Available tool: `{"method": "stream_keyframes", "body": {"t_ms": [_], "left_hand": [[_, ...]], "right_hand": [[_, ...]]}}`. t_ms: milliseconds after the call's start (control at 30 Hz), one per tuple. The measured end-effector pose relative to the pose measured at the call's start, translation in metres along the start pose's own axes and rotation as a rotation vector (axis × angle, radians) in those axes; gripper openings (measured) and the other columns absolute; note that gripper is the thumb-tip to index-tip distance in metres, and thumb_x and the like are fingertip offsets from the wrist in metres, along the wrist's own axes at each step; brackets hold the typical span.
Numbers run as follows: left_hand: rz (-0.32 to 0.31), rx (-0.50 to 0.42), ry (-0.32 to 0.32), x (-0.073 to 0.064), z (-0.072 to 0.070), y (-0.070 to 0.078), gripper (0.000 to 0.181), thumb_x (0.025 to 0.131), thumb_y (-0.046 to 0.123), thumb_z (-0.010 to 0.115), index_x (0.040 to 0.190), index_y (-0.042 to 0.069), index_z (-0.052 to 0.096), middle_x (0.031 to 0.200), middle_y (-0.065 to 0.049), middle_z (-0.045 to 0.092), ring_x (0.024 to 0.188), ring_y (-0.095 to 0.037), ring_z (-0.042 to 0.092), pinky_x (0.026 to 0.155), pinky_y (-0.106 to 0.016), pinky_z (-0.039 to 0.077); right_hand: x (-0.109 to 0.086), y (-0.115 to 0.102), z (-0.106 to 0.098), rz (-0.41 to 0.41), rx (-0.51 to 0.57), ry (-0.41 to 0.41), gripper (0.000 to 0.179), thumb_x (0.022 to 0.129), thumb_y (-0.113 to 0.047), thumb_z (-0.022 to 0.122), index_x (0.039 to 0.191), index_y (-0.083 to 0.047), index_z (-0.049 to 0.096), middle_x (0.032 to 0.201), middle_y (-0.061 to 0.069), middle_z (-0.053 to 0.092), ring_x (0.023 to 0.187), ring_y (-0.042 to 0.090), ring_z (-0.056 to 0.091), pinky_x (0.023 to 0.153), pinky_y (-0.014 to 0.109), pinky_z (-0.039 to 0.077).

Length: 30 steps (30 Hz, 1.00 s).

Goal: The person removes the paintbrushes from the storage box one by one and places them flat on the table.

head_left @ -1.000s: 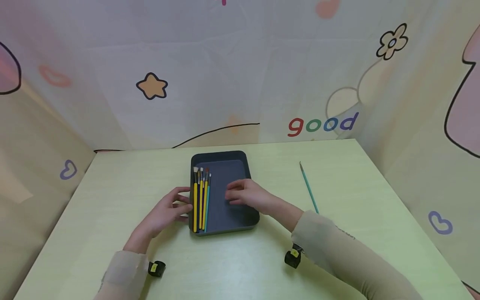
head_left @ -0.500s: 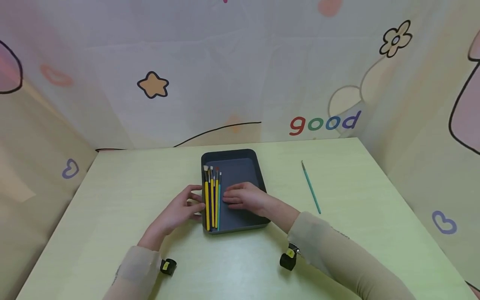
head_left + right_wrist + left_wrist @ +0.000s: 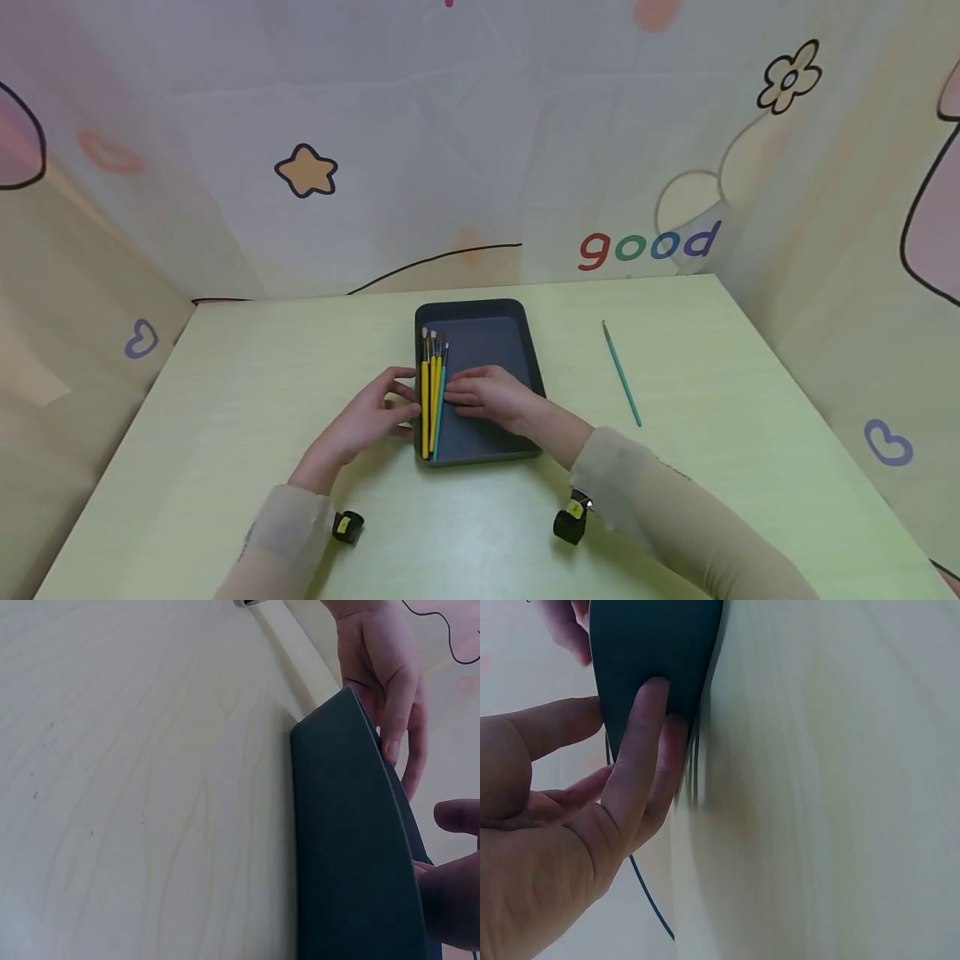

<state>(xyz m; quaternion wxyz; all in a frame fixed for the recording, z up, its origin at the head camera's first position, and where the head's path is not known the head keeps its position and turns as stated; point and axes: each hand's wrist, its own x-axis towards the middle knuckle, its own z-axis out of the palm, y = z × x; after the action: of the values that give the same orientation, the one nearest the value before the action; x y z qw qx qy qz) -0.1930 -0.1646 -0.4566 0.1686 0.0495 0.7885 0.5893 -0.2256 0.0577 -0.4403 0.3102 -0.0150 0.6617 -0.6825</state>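
A dark grey tray (image 3: 491,333) stands on the table, with several paintbrushes (image 3: 425,408) lying side by side along its left wall, their bristles toward the back. Most of the visible handles are yellow; the rightmost is teal. My left hand (image 3: 378,412) touches the tray's left wall from outside, its fingertips on the outer face in the left wrist view. Inside the tray, my right hand (image 3: 495,398) reaches over the right rim with extended fingers, the tips right at the teal-handled brush. The right wrist view shows the tray's outer wall (image 3: 345,825) with both hands at its rim.
A loose teal paintbrush (image 3: 622,373) lies on the table to the right of the tray, beyond my right forearm. The pale wooden table (image 3: 712,400) is bordered by a printed curtain (image 3: 450,150) at the back and sides.
The tray and my left hand have moved right. The brushes have bunched closer together against the tray's left wall, while my right hand has stayed nearly in place with its fingers coming up to them.
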Motion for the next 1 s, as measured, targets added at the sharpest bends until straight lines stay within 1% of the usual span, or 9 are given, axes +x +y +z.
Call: {"method": "stream_keyframes", "body": {"t_ms": [167, 333, 467, 567, 733, 867, 1000], "left_hand": [[0.003, -0.017, -0.011, 0.004, 0.005, 0.001, 0.053, 0.102, 0.002, 0.060, 0.151, 0.007, 0.041, 0.126, -0.022, 0.052, 0.102, -0.031, 0.065, 0.079, -0.041, 0.063], [0.002, -0.029, -0.023, 0.004, 0.010, 0.003, 0.053, 0.102, 0.002, 0.061, 0.151, 0.008, 0.041, 0.126, -0.021, 0.052, 0.100, -0.030, 0.065, 0.080, -0.040, 0.063], [-0.001, -0.026, -0.024, 0.005, 0.013, 0.004, 0.054, 0.102, 0.002, 0.061, 0.151, 0.008, 0.041, 0.127, -0.020, 0.052, 0.100, -0.029, 0.065, 0.080, -0.040, 0.063], [-0.007, -0.024, -0.019, 0.006, 0.014, 0.004, 0.054, 0.102, 0.002, 0.062, 0.151, 0.008, 0.041, 0.126, -0.020, 0.052, 0.100, -0.029, 0.065, 0.080, -0.040, 0.063], [-0.015, -0.027, -0.018, 0.005, 0.015, 0.005, 0.055, 0.101, 0.002, 0.062, 0.151, 0.008, 0.040, 0.125, -0.020, 0.053, 0.101, -0.029, 0.065, 0.080, -0.040, 0.063], [-0.014, -0.032, -0.019, 0.004, 0.015, 0.005, 0.055, 0.102, 0.001, 0.062, 0.152, 0.008, 0.040, 0.125, -0.020, 0.053, 0.101, -0.029, 0.065, 0.080, -0.040, 0.063], [-0.006, -0.036, -0.024, 0.005, 0.013, 0.003, 0.055, 0.102, 0.001, 0.061, 0.152, 0.007, 0.039, 0.125, -0.020, 0.053, 0.101, -0.029, 0.065, 0.080, -0.040, 0.063]], "right_hand": [[0.005, 0.004, 0.004, -0.055, -0.069, 0.039, 0.043, 0.103, -0.006, 0.059, 0.139, 0.016, 0.049, 0.131, 0.026, 0.062, 0.124, 0.033, 0.061, 0.102, 0.042, 0.053], [0.013, 0.008, 0.006, -0.107, -0.136, 0.089, 0.042, 0.100, -0.003, 0.061, 0.136, 0.017, 0.053, 0.125, 0.026, 0.064, 0.110, 0.030, 0.067, 0.095, 0.040, 0.057], [0.018, 0.010, 0.010, -0.131, -0.184, 0.129, 0.042, 0.098, -0.002, 0.064, 0.134, 0.017, 0.054, 0.124, 0.025, 0.064, 0.104, 0.027, 0.069, 0.091, 0.037, 0.059], [0.022, 0.012, 0.013, -0.144, -0.220, 0.155, 0.040, 0.096, 0.000, 0.067, 0.132, 0.016, 0.057, 0.120, 0.023, 0.066, 0.100, 0.026, 0.070, 0.087, 0.036, 0.061], [0.024, 0.013, 0.015, -0.155, -0.290, 0.182, 0.038, 0.093, 0.002, 0.070, 0.129, 0.012, 0.060, 0.108, 0.018, 0.069, 0.089, 0.023, 0.070, 0.078, 0.035, 0.063], [0.024, 0.012, 0.014, -0.156, -0.308, 0.182, 0.039, 0.093, 0.001, 0.072, 0.129, 0.011, 0.059, 0.103, 0.016, 0.068, 0.083, 0.020, 0.068, 0.076, 0.035, 0.063], [0.024, 0.012, 0.011, -0.151, -0.305, 0.178, 0.038, 0.093, 0.000, 0.073, 0.127, 0.011, 0.060, 0.100, 0.016, 0.070, 0.080, 0.019, 0.068, 0.073, 0.035, 0.064]]}}
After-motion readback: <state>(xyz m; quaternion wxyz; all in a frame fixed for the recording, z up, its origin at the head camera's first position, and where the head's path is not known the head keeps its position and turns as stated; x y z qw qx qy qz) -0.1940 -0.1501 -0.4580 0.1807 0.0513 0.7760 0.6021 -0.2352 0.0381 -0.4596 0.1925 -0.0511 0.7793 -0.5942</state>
